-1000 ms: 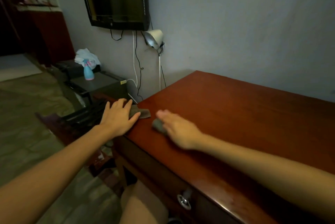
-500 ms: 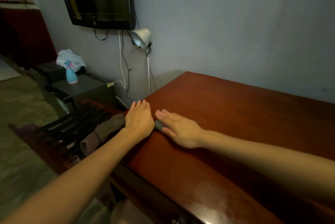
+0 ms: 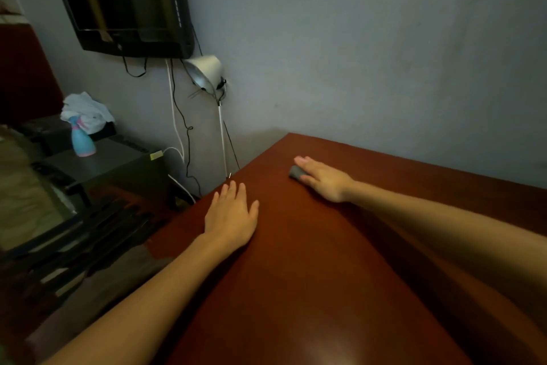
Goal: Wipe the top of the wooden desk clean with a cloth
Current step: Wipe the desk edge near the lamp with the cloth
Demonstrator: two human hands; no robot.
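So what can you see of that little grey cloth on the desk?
Only a small part of the cloth shows: a dull grey, soft-looking wad, bunched rather than spread. It lies on the glossy reddish-brown desk, toward its far left corner. The right hand lies flat on it with straight fingers, covering most of it; a grey edge peeks out beside the fingers. Its full shape is hidden. The left hand is apart from it.

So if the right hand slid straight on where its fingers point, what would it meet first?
The right hand has only bare desk ahead, then the desk's left edge; past it, likely the lamp pole, depth unclear.
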